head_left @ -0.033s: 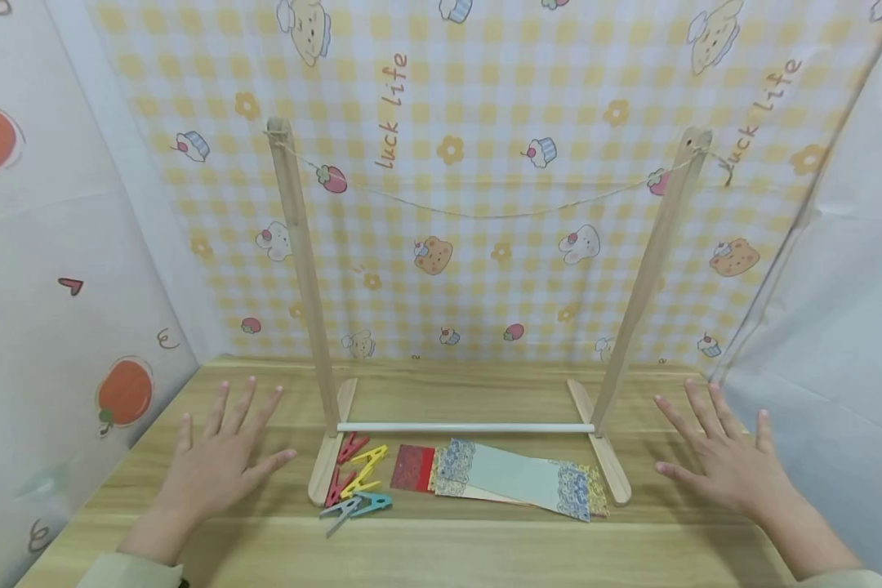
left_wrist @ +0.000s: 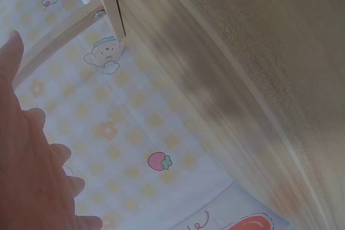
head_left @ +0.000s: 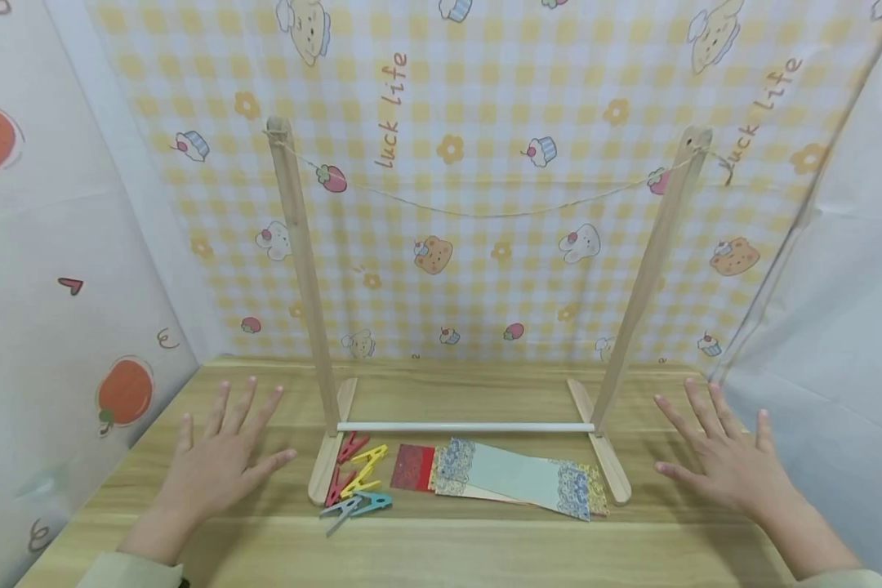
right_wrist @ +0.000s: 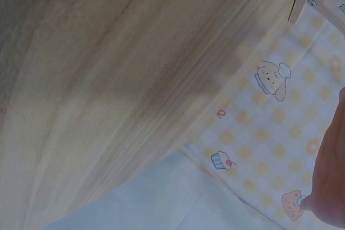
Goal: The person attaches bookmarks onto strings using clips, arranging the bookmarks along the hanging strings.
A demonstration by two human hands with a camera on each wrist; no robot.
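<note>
Clothespins (head_left: 355,478), red, yellow and blue, heaped on the tabletop (head_left: 441,547) between the hands, nearer the left. Left hand (head_left: 220,461) flat, fingers spread, holding nothing; right hand (head_left: 720,457) likewise splayed and released. Patterned paper strips (head_left: 514,482) just beside the pins, well apart from the right hand. Wooden rack (head_left: 305,278) straddling both piles, white rod (head_left: 463,427) low, slack string (head_left: 485,212) across the top.

In front of me the checked backdrop (head_left: 485,269) with cartoon bears hangs behind the wooden counter (head_left: 441,547); fruit-printed sheets (head_left: 59,286) line my left side.
</note>
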